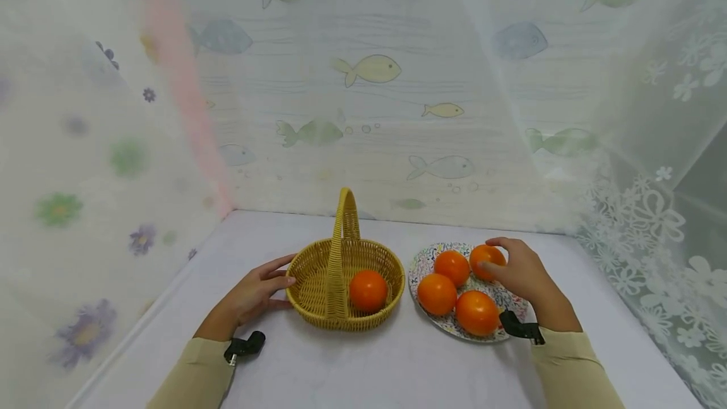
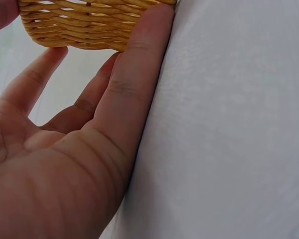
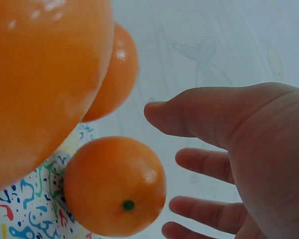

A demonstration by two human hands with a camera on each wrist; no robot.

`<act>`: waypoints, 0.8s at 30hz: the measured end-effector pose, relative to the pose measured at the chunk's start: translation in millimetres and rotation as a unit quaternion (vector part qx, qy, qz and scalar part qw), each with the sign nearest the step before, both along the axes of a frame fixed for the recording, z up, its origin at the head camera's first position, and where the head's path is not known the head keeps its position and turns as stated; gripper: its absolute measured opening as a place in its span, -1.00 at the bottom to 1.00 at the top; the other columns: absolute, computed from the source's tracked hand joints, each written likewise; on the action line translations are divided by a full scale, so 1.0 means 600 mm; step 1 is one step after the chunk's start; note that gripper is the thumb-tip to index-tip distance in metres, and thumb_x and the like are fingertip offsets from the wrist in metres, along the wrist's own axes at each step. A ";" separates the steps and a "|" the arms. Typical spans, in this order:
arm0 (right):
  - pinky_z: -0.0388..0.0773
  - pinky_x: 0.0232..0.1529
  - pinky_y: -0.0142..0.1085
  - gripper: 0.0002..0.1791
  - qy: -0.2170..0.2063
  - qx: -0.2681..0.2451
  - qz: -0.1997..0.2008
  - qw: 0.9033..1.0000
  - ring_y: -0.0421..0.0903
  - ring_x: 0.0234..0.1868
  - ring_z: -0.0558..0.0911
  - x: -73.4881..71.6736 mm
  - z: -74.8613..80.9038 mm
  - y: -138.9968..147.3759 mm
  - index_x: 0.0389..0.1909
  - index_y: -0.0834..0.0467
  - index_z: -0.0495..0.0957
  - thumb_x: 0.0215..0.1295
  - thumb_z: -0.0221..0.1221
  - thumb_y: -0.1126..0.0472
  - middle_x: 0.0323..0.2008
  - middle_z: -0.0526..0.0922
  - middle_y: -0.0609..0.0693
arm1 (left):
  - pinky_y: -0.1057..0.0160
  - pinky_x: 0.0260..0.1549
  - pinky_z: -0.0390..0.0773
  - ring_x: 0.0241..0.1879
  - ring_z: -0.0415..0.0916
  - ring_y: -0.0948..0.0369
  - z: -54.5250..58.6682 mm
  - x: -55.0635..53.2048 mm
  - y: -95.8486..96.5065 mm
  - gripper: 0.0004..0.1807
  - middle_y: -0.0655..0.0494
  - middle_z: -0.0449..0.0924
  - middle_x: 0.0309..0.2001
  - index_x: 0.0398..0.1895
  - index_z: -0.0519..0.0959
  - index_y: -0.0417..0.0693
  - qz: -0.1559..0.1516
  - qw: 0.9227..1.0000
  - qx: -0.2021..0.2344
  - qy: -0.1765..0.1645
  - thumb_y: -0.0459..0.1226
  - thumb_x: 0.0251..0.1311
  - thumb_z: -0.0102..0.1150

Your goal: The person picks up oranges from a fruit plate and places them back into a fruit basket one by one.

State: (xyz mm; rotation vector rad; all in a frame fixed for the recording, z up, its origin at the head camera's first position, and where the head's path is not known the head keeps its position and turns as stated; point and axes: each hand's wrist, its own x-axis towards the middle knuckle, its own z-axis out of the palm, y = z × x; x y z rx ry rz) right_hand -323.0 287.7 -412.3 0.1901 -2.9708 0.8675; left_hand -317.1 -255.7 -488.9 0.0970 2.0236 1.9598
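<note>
My left hand (image 1: 255,290) is at the left side of a yellow wicker basket (image 1: 336,276) with a tall handle. Its fingers, nearly straight in the left wrist view, touch the woven side (image 2: 79,25). One orange (image 1: 368,291) lies inside the basket, right of the handle. Over the far right of a patterned plate (image 1: 423,264), my right hand (image 1: 524,273) spreads thumb and fingers about an orange (image 1: 486,260). In the right wrist view, a gap separates those fingers (image 3: 204,214) from an orange (image 3: 114,184) with a green stem spot.
More oranges (image 1: 477,313) share the plate, close together. A white cloth (image 1: 341,371) covers the table. Fish-printed curtain (image 1: 369,112) hangs behind, with flowered curtains (image 1: 85,238) at both sides. Dark straps (image 1: 244,347) circle both wrists.
</note>
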 end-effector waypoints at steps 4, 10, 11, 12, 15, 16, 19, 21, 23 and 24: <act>0.34 0.32 0.45 -0.26 -0.005 0.003 -0.005 1.000 0.45 0.40 0.30 -0.002 -0.003 0.006 0.45 0.21 0.36 0.37 0.31 -0.05 0.43 0.34 0.42 | -0.15 0.04 0.72 0.26 0.53 -0.01 0.002 0.003 0.001 -0.24 -0.26 0.30 0.48 0.60 0.27 0.19 0.001 1.000 0.000 0.003 -0.22 0.37 0.32; 0.54 0.17 0.37 -0.20 -0.018 0.009 -0.012 1.000 0.47 0.28 0.45 -0.006 -0.009 0.014 0.50 0.21 0.29 0.35 0.33 -0.03 0.42 0.35 0.45 | -0.16 0.05 0.72 0.30 0.50 -0.04 0.004 0.007 0.004 -0.25 -0.26 0.29 0.48 0.60 0.27 0.19 0.007 1.000 0.001 0.000 -0.24 0.38 0.30; 0.56 0.15 0.35 -0.19 -0.019 0.008 -0.011 1.000 0.48 0.26 0.46 -0.006 -0.011 0.015 0.50 0.21 0.29 0.35 0.34 -0.03 0.41 0.36 0.46 | -0.16 0.05 0.71 0.30 0.50 -0.05 0.003 0.008 0.004 -0.25 -0.26 0.29 0.48 0.60 0.27 0.19 0.008 1.000 0.001 -0.002 -0.24 0.39 0.30; 0.59 0.12 0.33 -0.17 -0.021 0.005 -0.009 1.000 0.48 0.26 0.47 -0.007 -0.013 0.016 0.51 0.21 0.27 0.34 0.34 -0.03 0.41 0.35 0.46 | -0.16 0.05 0.71 0.30 0.50 -0.05 0.002 0.008 0.004 -0.26 -0.25 0.29 0.49 0.59 0.27 0.19 0.008 1.000 0.001 -0.005 -0.25 0.39 0.30; 0.69 0.01 0.21 -0.12 -0.027 -0.011 -0.007 1.000 0.47 0.25 0.48 -0.008 -0.019 0.019 0.53 0.20 0.25 0.32 0.38 -0.04 0.42 0.32 0.46 | -0.16 0.05 0.71 0.32 0.48 -0.05 0.001 0.008 0.004 -0.25 -0.25 0.28 0.49 0.60 0.27 0.19 0.005 1.000 0.000 -0.003 -0.24 0.39 0.30; 0.72 -0.04 0.15 -0.11 -0.030 -0.018 -0.006 0.999 0.46 0.25 0.49 -0.009 -0.021 0.020 0.54 0.19 0.24 0.31 0.38 -0.05 0.42 0.31 0.46 | -0.16 0.06 0.71 0.32 0.48 -0.06 0.000 0.007 0.004 -0.25 -0.25 0.28 0.49 0.59 0.27 0.19 0.005 1.000 0.001 -0.002 -0.23 0.38 0.31; 0.76 -0.18 0.01 -0.06 -0.037 -0.035 -0.007 0.999 0.44 0.24 0.51 -0.013 -0.025 0.022 0.56 0.18 0.20 0.28 0.41 -0.05 0.44 0.28 0.45 | -0.17 0.06 0.71 0.34 0.46 -0.07 0.000 0.004 0.004 -0.25 -0.24 0.29 0.49 0.59 0.28 0.20 0.001 1.000 0.003 0.003 -0.21 0.37 0.33; 0.76 -0.18 -0.01 -0.04 -0.040 -0.038 -0.010 0.998 0.43 0.23 0.51 -0.015 -0.027 0.021 0.56 0.18 0.20 0.26 0.42 -0.06 0.42 0.31 0.45 | -0.18 0.05 0.71 0.33 0.47 -0.07 0.000 0.002 0.004 -0.25 -0.24 0.31 0.48 0.59 0.28 0.21 0.003 1.000 0.004 0.004 -0.21 0.36 0.33; 0.76 -0.16 0.02 -0.03 -0.044 -0.037 -0.014 0.998 0.44 0.23 0.50 -0.016 -0.031 0.020 0.55 0.18 0.20 0.25 0.43 -0.08 0.40 0.33 0.47 | -0.18 0.04 0.71 0.32 0.48 -0.06 0.001 0.002 0.004 -0.25 -0.24 0.32 0.47 0.58 0.29 0.21 0.007 1.000 0.003 0.000 -0.22 0.36 0.33; 0.76 -0.16 0.02 -0.03 -0.048 -0.038 -0.016 0.998 0.44 0.22 0.50 -0.016 -0.033 0.020 0.55 0.19 0.20 0.25 0.43 -0.08 0.39 0.34 0.47 | -0.17 0.04 0.71 0.30 0.50 -0.06 0.002 0.004 0.004 -0.25 -0.24 0.33 0.47 0.58 0.29 0.21 0.010 1.000 0.002 -0.001 -0.22 0.36 0.33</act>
